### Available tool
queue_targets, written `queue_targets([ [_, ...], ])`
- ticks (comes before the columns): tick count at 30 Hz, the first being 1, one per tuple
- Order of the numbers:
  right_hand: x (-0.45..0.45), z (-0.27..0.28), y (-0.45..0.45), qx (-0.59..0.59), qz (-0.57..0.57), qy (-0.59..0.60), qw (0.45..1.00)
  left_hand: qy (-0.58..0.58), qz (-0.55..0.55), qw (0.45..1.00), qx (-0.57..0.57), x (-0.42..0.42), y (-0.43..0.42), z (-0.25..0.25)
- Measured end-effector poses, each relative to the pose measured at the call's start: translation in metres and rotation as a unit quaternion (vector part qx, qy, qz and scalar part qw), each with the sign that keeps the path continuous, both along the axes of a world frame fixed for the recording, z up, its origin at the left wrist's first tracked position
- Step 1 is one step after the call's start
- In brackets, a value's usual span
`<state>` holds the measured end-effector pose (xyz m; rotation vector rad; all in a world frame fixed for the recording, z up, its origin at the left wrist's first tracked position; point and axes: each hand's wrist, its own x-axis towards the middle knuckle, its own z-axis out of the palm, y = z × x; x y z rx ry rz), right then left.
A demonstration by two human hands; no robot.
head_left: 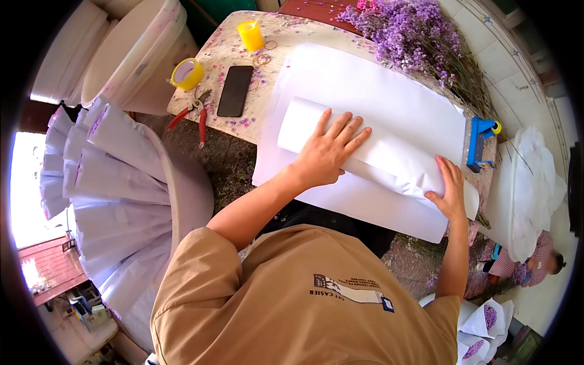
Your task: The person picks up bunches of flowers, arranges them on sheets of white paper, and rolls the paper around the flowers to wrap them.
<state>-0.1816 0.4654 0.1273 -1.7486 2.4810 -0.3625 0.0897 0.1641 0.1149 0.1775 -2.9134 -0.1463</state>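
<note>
A white paper roll (pixel 377 152) lies slantwise on flat white sheets (pixel 340 76) on the worktable. My left hand (pixel 331 148) rests on the roll's upper side near its left part, fingers spread. At the roll's right end my right hand (pixel 448 188) lies over the paper, thumb apart from the fingers, pressing creases into it. Both hands touch the roll without gripping it. What is inside the roll is hidden. Some stems show past its right end.
Purple flowers (pixel 413 36) lie at the table's back right, near a blue tape dispenser (pixel 480 143). A phone (pixel 235 91), yellow tape rolls (pixel 187 74) and red pruners (pixel 198 115) sit left. A tub of wrapped bundles (pixel 121 194) stands left. A person (pixel 538 261) is far right.
</note>
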Motion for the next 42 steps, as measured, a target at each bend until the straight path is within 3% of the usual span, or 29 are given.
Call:
queue_targets([
  [5, 0.002, 0.003, 0.002, -0.012, -0.009, 0.006, 1.0, -0.015, -0.004, 1.0, 0.023, 0.002, -0.001, 0.003],
  [9, -0.007, 0.016, 0.012, 0.002, -0.021, -0.07, 0.997, -0.031, -0.013, 0.997, 0.064, -0.006, -0.002, 0.005],
  [10, -0.012, 0.028, 0.015, -0.017, -0.059, -0.16, 0.985, -0.029, -0.011, 0.997, 0.066, -0.007, 0.0, 0.005],
  [13, -0.073, 0.039, 0.045, -0.193, -0.219, -0.344, 0.892, -0.012, -0.015, 0.998, 0.054, -0.008, 0.005, 0.011],
  [15, -0.121, 0.059, 0.058, -0.328, -0.363, -0.31, 0.816, -0.013, -0.017, 0.999, 0.047, -0.008, 0.006, 0.013],
  [17, -0.19, 0.043, 0.082, -0.398, -0.451, -0.262, 0.755, -0.009, -0.023, 0.999, 0.042, -0.01, 0.008, 0.014],
  [21, -0.224, 0.041, 0.072, -0.295, -0.486, -0.347, 0.745, -0.012, -0.014, 0.999, 0.031, -0.013, 0.011, 0.013],
  [23, -0.225, 0.041, 0.06, -0.158, -0.54, -0.344, 0.752, -0.015, -0.014, 0.999, 0.027, -0.013, 0.012, 0.014],
  [24, -0.231, 0.035, 0.063, -0.159, -0.54, -0.348, 0.75, -0.016, -0.012, 0.999, 0.026, -0.014, 0.012, 0.014],
  [26, -0.235, 0.028, 0.064, -0.302, -0.461, -0.316, 0.773, -0.023, -0.012, 0.999, 0.025, -0.014, 0.012, 0.015],
  [27, -0.228, 0.022, 0.072, -0.302, -0.463, -0.318, 0.77, -0.025, -0.011, 0.999, 0.028, -0.014, 0.012, 0.015],
  [29, -0.161, 0.052, 0.07, -0.456, -0.448, -0.33, 0.694, -0.026, -0.011, 0.999, 0.027, -0.014, 0.012, 0.015],
  [32, -0.139, 0.011, 0.096, -0.378, -0.52, -0.379, 0.665, -0.02, -0.014, 0.999, 0.028, -0.015, 0.013, 0.014],
  [35, -0.142, -0.028, 0.1, -0.336, -0.51, -0.389, 0.69, -0.013, -0.015, 0.999, 0.027, -0.014, 0.012, 0.015],
  [36, -0.161, -0.044, 0.112, -0.3, -0.475, -0.378, 0.735, -0.014, -0.021, 0.999, 0.03, -0.014, 0.011, 0.014],
  [37, -0.174, -0.044, 0.121, -0.298, -0.469, -0.381, 0.739, -0.017, -0.023, 0.999, 0.034, -0.012, 0.009, 0.013],
  [39, -0.191, -0.049, 0.127, -0.147, -0.485, -0.186, 0.842, -0.022, -0.018, 0.998, 0.056, -0.011, 0.006, 0.011],
  [40, -0.193, -0.043, 0.135, 0.025, -0.496, -0.036, 0.867, -0.016, -0.019, 0.998, 0.062, -0.01, 0.005, 0.01],
  [41, -0.182, -0.038, 0.143, 0.025, -0.452, 0.066, 0.889, -0.004, -0.021, 0.998, 0.063, -0.009, 0.004, 0.011],
  [42, -0.179, -0.021, 0.145, -0.021, -0.505, -0.085, 0.859, -0.003, -0.022, 0.997, 0.068, -0.007, 0.002, 0.011],
])
